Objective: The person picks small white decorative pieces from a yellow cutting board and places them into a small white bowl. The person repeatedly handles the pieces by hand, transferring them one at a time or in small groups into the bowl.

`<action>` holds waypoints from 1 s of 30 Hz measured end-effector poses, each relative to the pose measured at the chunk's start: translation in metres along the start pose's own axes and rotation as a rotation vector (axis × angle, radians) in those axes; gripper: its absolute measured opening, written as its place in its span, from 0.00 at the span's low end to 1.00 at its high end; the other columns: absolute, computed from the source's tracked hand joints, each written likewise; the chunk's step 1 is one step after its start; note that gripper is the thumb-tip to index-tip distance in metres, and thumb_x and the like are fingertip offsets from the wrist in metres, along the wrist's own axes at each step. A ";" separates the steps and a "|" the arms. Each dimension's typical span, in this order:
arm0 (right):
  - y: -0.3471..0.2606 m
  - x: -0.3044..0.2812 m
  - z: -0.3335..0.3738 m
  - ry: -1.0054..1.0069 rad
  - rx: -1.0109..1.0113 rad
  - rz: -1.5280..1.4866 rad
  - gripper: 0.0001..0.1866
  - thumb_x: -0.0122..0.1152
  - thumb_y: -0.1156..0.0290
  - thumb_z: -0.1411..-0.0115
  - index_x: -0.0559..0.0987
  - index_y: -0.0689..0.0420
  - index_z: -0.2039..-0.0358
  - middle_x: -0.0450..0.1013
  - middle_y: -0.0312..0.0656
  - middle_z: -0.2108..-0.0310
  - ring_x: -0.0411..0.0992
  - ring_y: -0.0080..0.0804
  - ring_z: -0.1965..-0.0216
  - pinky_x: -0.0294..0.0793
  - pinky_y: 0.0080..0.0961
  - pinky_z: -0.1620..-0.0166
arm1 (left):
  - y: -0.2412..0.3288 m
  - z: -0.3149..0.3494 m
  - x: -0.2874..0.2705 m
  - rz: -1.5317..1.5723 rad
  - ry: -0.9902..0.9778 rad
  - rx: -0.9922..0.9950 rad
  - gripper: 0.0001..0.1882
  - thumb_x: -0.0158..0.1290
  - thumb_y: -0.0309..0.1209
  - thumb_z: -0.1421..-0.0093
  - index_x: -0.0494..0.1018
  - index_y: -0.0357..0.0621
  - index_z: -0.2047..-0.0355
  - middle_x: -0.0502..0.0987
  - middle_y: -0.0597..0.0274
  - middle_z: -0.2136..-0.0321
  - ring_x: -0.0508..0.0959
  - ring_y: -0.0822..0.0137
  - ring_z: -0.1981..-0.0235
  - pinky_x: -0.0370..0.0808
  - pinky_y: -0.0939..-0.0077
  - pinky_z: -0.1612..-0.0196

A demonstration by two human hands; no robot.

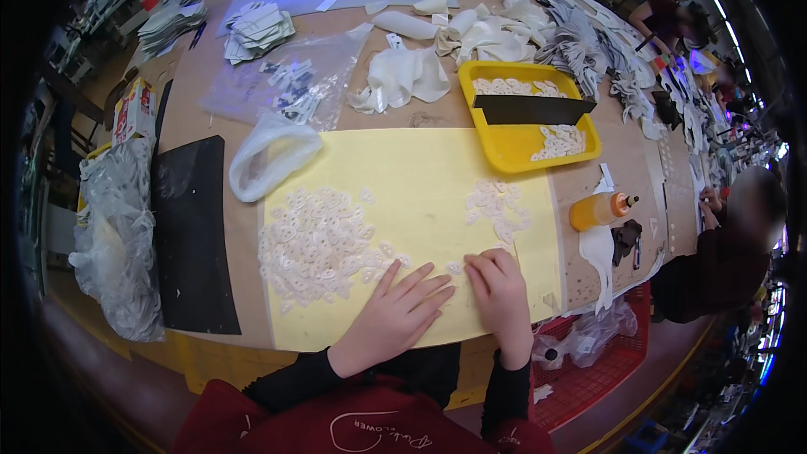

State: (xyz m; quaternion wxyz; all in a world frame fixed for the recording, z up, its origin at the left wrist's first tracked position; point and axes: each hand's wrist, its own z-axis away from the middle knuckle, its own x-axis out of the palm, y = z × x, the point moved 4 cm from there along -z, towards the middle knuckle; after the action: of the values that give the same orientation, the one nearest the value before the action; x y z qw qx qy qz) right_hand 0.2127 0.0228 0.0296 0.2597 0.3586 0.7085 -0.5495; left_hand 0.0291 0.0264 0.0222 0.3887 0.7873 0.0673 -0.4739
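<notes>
My left hand point(402, 313) lies on a yellow sheet point(412, 176), palm down with fingers stretched and slightly apart. To its left spreads a large heap of small cream-white eyelet pieces point(307, 244), some trailing toward my fingertips. One loose piece point(454, 269) rests between my two hands. Beside it, my right hand point(502, 292) has its fingers curled down toward the sheet; whatever they pinch, if anything, is hidden. Just beyond my right hand sits a smaller cluster of the same pieces point(498, 206).
A yellow tray point(504, 154) with a black divider strip point(534, 109) holds more pieces. An orange bottle point(598, 211) stands at right. Left are a black mat point(195, 235) and a plastic bag point(118, 244). A red basket point(626, 357) sits below the right edge. Co-workers sit across and right.
</notes>
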 end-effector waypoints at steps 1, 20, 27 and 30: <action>-0.001 0.000 -0.001 -0.024 -0.009 -0.012 0.08 0.65 0.81 0.41 0.81 0.64 0.60 0.75 0.48 0.64 0.76 0.46 0.62 0.76 0.34 0.60 | 0.003 -0.004 0.001 -0.031 -0.045 0.005 0.21 0.57 0.37 0.35 0.74 0.51 0.42 0.72 0.64 0.38 0.68 0.58 0.33 0.56 0.40 0.30; -0.004 0.004 -0.009 0.059 -0.105 0.156 0.06 0.70 0.75 0.46 0.84 0.57 0.66 0.75 0.39 0.67 0.73 0.39 0.63 0.70 0.34 0.57 | -0.001 0.006 -0.001 0.133 0.134 0.052 0.17 0.62 0.31 0.39 0.80 0.50 0.49 0.79 0.68 0.51 0.76 0.62 0.41 0.57 0.43 0.30; 0.008 -0.020 -0.019 0.213 0.075 0.179 0.07 0.70 0.74 0.44 0.84 0.59 0.64 0.75 0.42 0.66 0.72 0.42 0.62 0.70 0.37 0.57 | -0.001 0.002 -0.002 0.180 0.138 0.078 0.14 0.62 0.30 0.39 0.81 0.49 0.52 0.80 0.68 0.53 0.77 0.62 0.44 0.63 0.48 0.33; 0.024 -0.017 -0.024 0.244 0.201 0.196 0.07 0.69 0.75 0.44 0.84 0.60 0.64 0.75 0.43 0.66 0.72 0.44 0.62 0.71 0.38 0.56 | -0.002 0.003 0.000 0.200 0.131 0.081 0.14 0.62 0.29 0.39 0.81 0.49 0.52 0.81 0.67 0.54 0.78 0.62 0.45 0.66 0.49 0.35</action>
State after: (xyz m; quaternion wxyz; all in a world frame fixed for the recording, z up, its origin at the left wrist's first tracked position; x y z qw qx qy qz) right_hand 0.2428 0.0458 0.0352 0.1869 0.5139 0.6381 -0.5420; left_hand 0.0261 0.0257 0.0203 0.3965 0.8344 -0.0055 -0.3827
